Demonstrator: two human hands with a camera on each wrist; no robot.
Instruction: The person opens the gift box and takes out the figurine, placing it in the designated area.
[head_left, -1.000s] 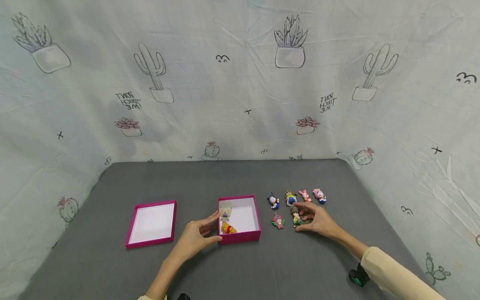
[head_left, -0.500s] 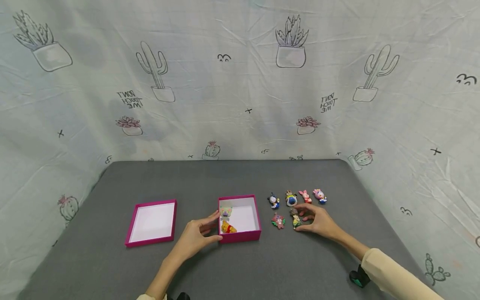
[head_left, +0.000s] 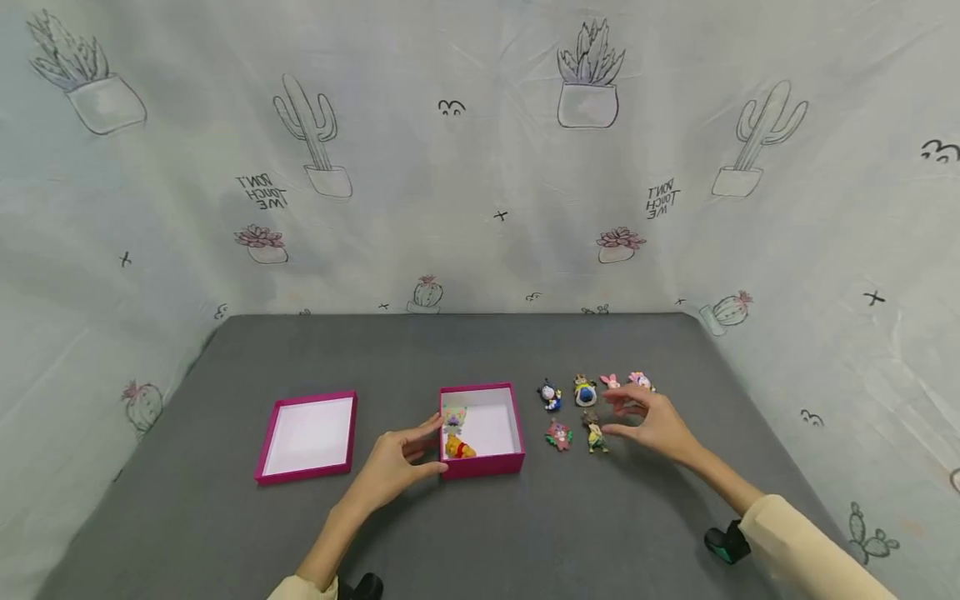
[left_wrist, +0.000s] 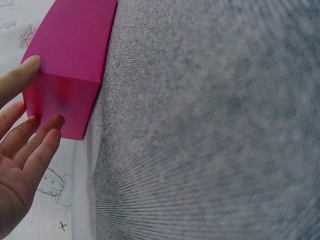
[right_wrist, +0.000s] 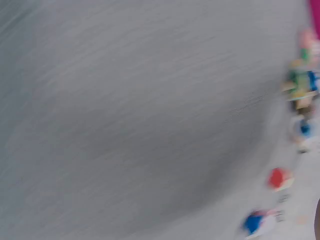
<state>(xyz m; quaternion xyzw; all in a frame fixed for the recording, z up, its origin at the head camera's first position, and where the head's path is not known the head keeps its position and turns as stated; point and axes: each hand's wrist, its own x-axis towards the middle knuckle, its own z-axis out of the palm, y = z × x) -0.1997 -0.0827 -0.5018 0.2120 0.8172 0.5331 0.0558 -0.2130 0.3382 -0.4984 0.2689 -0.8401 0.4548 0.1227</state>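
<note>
My left hand (head_left: pixel 393 467) rests against the left side of a magenta box (head_left: pixel 483 467). Its fingers are fairly straight along the wall, with the thumb at the front corner, as the left wrist view also shows. Inside the box, a yellow bear figurine (head_left: pixel 457 448) in red lies before a pale figurine (head_left: pixel 453 419). My right hand (head_left: pixel 656 425) hovers empty, thumb and fingers apart, just right of a figurine in green and yellow (head_left: pixel 596 437). Left of that lies a reddish-pink figurine (head_left: pixel 558 434). The right wrist view is blurred.
Behind stands a row: a dark-topped blue figurine (head_left: pixel 551 395), a yellow-and-blue one (head_left: pixel 585 392), a pink rabbit (head_left: pixel 611 382) and a pink-and-white one (head_left: pixel 641 380), partly hidden by the right hand. A magenta lid (head_left: pixel 311 435), white inside, lies left on the grey table (head_left: pixel 480 533).
My right hand has let go of the green-and-yellow figurine and drawn back to the right and slightly up. That figurine lies in a slightly turned pose. The left hand stays at the box.
</note>
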